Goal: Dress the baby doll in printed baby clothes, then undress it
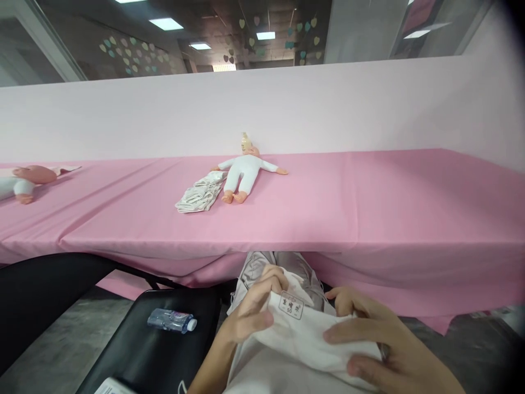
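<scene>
Cloth (315, 336), white, sits between our two hands at near centre, on our side of the pink table (389, 202). We rate it light, soft and limp, unlikely to slip or break; edges are the suitable grip points, clear of the printed label (291, 305). Our left hand (256, 306) pinches the left edge beside the label; our right hand (369, 339) grasps the right part, fingers loosely bent. Containers: a capped clear bottle (168, 320) lies on the black chair (164, 355) at left; a pump bottle (245, 141) stands far, behind the doll (247, 164). We cannot tell either fill.
</scene>
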`<state>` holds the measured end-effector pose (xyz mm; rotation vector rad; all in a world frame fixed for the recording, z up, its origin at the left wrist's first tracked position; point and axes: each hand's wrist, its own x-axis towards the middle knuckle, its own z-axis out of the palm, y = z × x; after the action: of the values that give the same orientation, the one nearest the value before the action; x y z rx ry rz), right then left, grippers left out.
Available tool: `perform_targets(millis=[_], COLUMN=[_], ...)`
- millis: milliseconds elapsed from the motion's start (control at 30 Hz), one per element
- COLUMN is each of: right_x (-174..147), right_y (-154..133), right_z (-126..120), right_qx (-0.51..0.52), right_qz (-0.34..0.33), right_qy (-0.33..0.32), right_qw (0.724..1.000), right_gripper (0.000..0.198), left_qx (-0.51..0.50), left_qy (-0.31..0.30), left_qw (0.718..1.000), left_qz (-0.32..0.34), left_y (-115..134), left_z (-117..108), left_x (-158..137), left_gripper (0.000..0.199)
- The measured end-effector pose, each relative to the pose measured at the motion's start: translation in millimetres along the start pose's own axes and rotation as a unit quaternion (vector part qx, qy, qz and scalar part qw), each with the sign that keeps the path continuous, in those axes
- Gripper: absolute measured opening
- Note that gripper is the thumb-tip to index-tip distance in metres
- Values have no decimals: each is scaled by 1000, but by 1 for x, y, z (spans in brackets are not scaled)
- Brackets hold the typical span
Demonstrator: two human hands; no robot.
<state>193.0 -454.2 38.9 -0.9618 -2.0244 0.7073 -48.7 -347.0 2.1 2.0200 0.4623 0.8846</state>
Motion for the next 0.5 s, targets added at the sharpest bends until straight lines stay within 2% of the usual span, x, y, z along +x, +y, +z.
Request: perform_targets(millis=[133,233,367,500], right_x=[4,10,17,18], right_y=[11,24,54,82], right_z=[5,12,24,30], right_qx=[-7,-86,-195,-273], right_qz=[30,59,63,72], right_qy=[11,39,147,270], right_qw=[999,994,968,920], right_gripper=[29,29,21,16], left_qx=[148,190,243,337], left_qy=[51,70,94,69], left_qw=[988,978,962,938], left_qz=[1,42,78,37], left_y=[9,4,-22,-45], left_z=[-2,4,16,23], left_x=[-11,-12,-7,-1], left_gripper=[20,14,14,13])
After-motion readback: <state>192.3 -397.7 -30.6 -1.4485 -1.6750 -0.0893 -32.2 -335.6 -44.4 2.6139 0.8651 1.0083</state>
